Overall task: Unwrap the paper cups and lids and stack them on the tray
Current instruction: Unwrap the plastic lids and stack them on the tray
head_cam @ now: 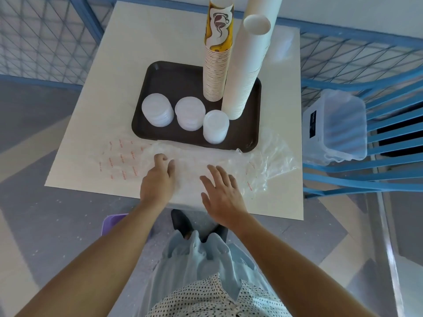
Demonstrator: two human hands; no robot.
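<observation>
Brown tray [174,78] sits mid-table [137,42], toward the far-right side, and it's loaded. Two tall cup stacks stand upright at the tray's right end: printed cups [216,72] w/ a yellow-and-brown design, and plain white cups [242,76] just beside them on the right, touching or nearly so. Three lid stacks line the tray's near edge: left lids [157,109], middle lids [190,113], right lids [215,125], the last one near the base of the white cups.

Clear plastic wrap [194,161] lies spread along the table's near edge, red lettering at its left end, crinkled at the near-right corner.

Left hand [158,177] is on the wrap, fingers curled down, bunching the film. Right hand [222,193] is over the wrap too, fingers straight and spread apart, gripping nothing.

Off the table's right edge, a clear bin [336,126] sits on a blue chair [389,138].
</observation>
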